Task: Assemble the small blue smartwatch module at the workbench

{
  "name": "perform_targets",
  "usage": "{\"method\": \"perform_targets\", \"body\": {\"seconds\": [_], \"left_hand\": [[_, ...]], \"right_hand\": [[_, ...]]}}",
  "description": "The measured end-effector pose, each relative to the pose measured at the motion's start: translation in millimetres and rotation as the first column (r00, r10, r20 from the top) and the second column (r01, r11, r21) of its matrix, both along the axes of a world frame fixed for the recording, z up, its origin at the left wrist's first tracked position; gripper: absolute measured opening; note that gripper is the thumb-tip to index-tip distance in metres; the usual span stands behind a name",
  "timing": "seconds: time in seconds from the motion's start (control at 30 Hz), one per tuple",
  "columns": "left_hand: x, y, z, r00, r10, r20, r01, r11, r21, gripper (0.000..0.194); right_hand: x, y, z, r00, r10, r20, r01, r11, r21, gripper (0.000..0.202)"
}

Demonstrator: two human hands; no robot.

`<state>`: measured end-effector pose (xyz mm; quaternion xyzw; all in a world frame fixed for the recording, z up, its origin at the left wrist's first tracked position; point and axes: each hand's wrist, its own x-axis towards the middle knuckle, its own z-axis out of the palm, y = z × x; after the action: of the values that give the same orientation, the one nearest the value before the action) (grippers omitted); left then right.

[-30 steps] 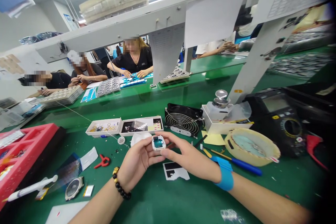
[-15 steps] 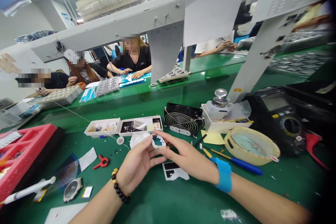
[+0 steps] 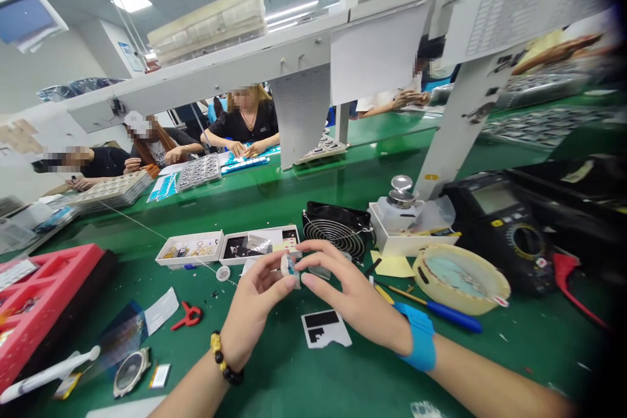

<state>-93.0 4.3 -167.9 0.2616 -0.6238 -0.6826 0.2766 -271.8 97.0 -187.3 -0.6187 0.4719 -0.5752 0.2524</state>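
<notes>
Standing beyond the right hand is a black fan.

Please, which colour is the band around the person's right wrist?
The band is blue; it shows best in the head view, the only one.

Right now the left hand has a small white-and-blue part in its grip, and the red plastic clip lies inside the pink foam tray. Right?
Not quite: the red plastic clip isn't in the pink foam tray; the head view shows it on the green tabletop, right of that tray. The left hand does hold the small white-and-blue part.
</notes>
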Motion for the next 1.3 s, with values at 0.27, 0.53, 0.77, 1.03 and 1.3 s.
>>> {"method": "perform_targets", "body": {"seconds": [0.27, 0.53, 0.77, 1.03, 1.3], "left_hand": [[6.6, 7.0, -6.5, 0.972, 0.23, 0.037, -0.093, 0.528, -0.844, 0.045], [4.0, 10.8, -3.4, 0.976, 0.216, -0.015, -0.12, 0.483, -0.868, 0.04], [6.0, 13.3, -0.4, 0.975, 0.221, -0.033, -0.137, 0.476, -0.869, 0.038], [6.9, 11.8, -2.1, 0.969, 0.245, -0.028, -0.138, 0.445, -0.885, 0.039], [7.3, 12.8, -1.5, 0.967, 0.256, 0.001, -0.121, 0.458, -0.881, 0.038]], "right_hand": [[-2.7, -10.5, -3.2, 0.827, 0.294, 0.48, -0.404, 0.903, 0.144, 0.039], [2.4, -13.1, -15.5, 0.604, 0.413, 0.682, -0.616, 0.785, 0.07, 0.032], [3.3, -15.6, -29.9, 0.547, 0.428, 0.72, -0.661, 0.748, 0.057, 0.028], [3.0, -16.4, -30.2, 0.563, 0.409, 0.718, -0.647, 0.759, 0.074, 0.029], [3.6, -15.8, -27.5, 0.564, 0.4, 0.723, -0.64, 0.764, 0.076, 0.03]]}}
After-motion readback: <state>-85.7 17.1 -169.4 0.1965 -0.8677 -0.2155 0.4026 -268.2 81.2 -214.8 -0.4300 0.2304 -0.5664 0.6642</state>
